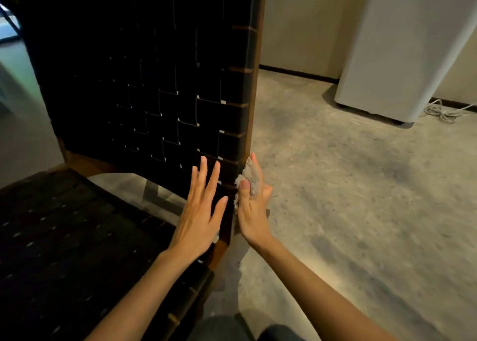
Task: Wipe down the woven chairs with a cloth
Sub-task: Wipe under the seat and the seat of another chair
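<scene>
The chair (144,82) stands close in front of me. It is made of flat dark straps woven over and under in a chequer, with pale slits of light showing through the gaps. Its backrest (154,113) is upright, and the straps wrap round a brown wooden post (256,95) along the backrest's right edge. The seat (64,237) is the same weave and runs low to the left of that post.

The left hand (198,211) lies flat on the lower right corner of the backrest, fingers straight and spread. The right hand (254,211) is just across the post from it, thumb and fingers gripping a crumpled, nubbly beige cloth (249,175) pressed against the post's outer face.

To the right of the chair is open, mottled grey floor (348,198), rough like concrete. Well beyond it, a smooth white boxy appliance (402,48) stands against the beige wall (304,23), with a loose white cord (444,110) coiled at its foot.
</scene>
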Available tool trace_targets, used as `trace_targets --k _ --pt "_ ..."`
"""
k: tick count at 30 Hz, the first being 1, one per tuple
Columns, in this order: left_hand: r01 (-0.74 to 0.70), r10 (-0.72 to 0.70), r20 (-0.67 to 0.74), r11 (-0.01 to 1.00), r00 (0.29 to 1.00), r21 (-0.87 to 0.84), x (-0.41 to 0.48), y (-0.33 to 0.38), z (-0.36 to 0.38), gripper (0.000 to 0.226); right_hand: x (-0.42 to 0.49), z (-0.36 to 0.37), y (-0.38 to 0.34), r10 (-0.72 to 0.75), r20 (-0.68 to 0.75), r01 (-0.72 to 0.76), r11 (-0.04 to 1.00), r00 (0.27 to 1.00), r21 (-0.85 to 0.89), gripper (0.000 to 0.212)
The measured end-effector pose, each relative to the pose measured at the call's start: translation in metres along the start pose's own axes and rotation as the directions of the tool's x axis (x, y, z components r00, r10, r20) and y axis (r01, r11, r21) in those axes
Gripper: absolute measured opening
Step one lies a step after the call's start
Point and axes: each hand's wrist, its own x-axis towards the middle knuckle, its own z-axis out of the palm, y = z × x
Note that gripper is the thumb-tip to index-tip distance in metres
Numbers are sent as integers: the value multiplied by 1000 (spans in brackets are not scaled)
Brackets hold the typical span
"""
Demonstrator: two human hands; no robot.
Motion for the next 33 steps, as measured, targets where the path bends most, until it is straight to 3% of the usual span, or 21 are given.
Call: trace_targets --k 6,10,14,17,23,28,33 --pt "-4 1 42 997 999 72 -20 -14 21 70 -54 8 62 205 65 -202 978 977 -47 48" --pt "-29 17 77 988 997 150 -29 -30 34 78 -72 26 90 476 8 -476 878 879 43 61" --pt "-59 44 80 978 996 198 -33 -40 42 86 -49 39 113 493 -82 -491 870 866 39 50" --pt "-78 63 75 974 995 212 -32 -44 45 88 -23 32 144 576 -144 -562 818 805 124 46" --pt "-80 74 39 977 997 196 -30 -48 49 90 6 19 182 674 -94 -665 738 732 117 51" --pt "-82 78 35 986 996 147 -28 -48 48 90 -14 29 161 549 -135 -511 826 825 237 32" --pt "-94 92 23 986 995 136 -29 -49 51 91 -12 32 179 578 -152 -523 802 802 288 44"
